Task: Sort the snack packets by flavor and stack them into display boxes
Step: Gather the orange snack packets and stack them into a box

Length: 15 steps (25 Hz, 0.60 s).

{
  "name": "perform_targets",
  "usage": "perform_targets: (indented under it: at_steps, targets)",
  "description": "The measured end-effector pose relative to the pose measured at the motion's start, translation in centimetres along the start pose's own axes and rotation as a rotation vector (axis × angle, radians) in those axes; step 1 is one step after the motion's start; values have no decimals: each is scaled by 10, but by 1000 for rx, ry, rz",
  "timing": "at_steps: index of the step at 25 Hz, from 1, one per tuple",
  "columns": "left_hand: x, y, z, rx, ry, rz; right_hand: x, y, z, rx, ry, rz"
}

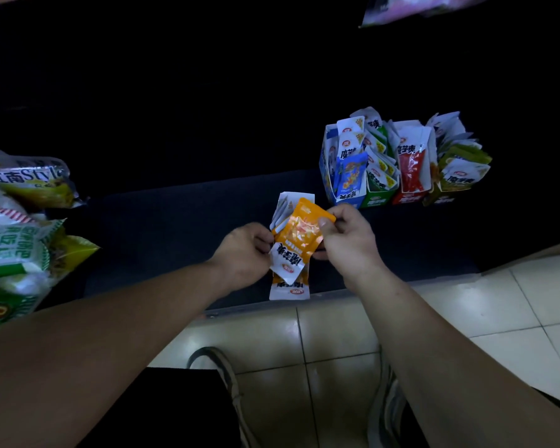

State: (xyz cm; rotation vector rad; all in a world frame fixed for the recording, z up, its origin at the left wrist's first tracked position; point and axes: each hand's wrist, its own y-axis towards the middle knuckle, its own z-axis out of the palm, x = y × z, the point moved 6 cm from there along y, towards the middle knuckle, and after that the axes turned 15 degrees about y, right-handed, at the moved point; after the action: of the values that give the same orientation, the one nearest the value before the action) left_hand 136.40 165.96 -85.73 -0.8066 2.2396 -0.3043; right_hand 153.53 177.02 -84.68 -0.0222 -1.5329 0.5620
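A bunch of orange-and-white snack packets (296, 236) is held above the dark shelf (162, 227), between both hands. My left hand (244, 253) grips the bunch from its left side. My right hand (346, 236) pinches the top orange packet at its upper right corner with thumb and fingers. Behind and to the right stand display boxes in a row: a blue box (325, 169), a green box (377, 197), a red box (408, 195) and an olive box (442, 197), each stuffed with upright packets.
Large snack bags (20, 221) are piled at the left edge of the shelf. A purple bag (411, 8) hangs at the top right. Pale floor tiles (466, 318) and my shoes (220, 376) lie below the shelf's front edge.
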Motion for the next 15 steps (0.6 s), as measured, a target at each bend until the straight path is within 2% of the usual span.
perform_targets:
  at_steps: [6,10,13,15]
  targets:
    - [-6,-7,-9,39,-97,-58,-7,-2,-10,-112,172,128]
    - [-17,-19,-16,119,-276,-47,-11,-13,-7,-118,223,184]
    - [-22,-23,-36,33,-309,-17,-12,-22,-9,-75,96,200]
    - [-26,-24,-57,-102,-194,88,-9,-25,-11,-42,-99,133]
